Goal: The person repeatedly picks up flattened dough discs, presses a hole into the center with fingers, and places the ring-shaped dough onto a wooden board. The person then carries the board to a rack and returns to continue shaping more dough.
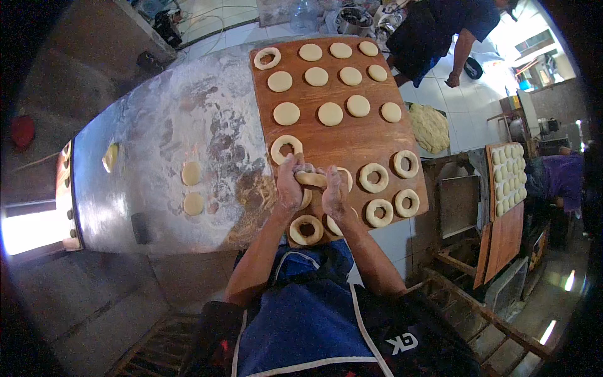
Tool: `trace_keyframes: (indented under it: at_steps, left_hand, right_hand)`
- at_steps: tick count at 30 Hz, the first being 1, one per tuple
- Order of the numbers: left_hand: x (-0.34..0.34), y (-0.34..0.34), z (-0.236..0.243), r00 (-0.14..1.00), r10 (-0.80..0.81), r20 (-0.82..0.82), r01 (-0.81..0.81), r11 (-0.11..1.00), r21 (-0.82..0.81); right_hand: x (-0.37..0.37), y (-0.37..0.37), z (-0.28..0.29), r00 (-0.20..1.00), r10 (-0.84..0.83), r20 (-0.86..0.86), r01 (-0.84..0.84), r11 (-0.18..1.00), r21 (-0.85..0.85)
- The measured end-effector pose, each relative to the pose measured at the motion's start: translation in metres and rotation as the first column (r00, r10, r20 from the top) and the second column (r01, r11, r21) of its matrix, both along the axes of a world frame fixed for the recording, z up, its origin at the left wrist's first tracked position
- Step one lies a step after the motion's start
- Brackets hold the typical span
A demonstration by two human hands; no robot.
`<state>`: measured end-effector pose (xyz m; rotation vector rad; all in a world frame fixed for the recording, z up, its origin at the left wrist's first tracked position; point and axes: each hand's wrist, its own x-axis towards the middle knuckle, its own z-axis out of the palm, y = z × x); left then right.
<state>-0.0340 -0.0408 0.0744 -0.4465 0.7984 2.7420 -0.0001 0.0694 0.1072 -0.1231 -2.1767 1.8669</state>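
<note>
Desk (169, 113): the broadest thing here, its metal top smeared white, bearing a folded scrap of dough (110, 158) and two pale rounds (191, 173).
Wooden board (352, 142): at the desk's right end, carrying dough in rows.
Dough mass (429, 127): just beyond the board's right edge.
Left hand (290, 183): curled around one end of the held dough, above the board's near half.
Right hand (335, 191): closed at the other end; its fingers are mostly hidden, so their exact grip is hard to tell.
Rings (364, 178): mostly in the near rows, some partly covered by the hands, with one at the far left corner.
Flat discs (330, 114): in the three far rows, no holes in them.
Held dough (311, 180): between both hands; the step looks like opening a disc into a ring, and the next move calls for even, gentle stretching, then laying it flat.
</note>
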Motion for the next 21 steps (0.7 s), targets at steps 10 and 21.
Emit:
trace_keyframes:
  at_steps: [10, 21]
  left_hand:
    - [-0.007, 0.018, 0.010, 0.690, -0.372, -0.621, -0.573, 0.246, -0.782]
    - [-0.007, 0.040, 0.040, 0.807, -0.339, -0.484, -0.265, 0.524, -0.809]
  right_hand:
    - [0.006, 0.033, 0.027, 0.950, -0.028, 0.311, 0.023, 1.000, 0.020]
    - [0.001, 0.055, 0.042, 0.937, 0.195, 0.291, -0.211, 0.977, 0.024]
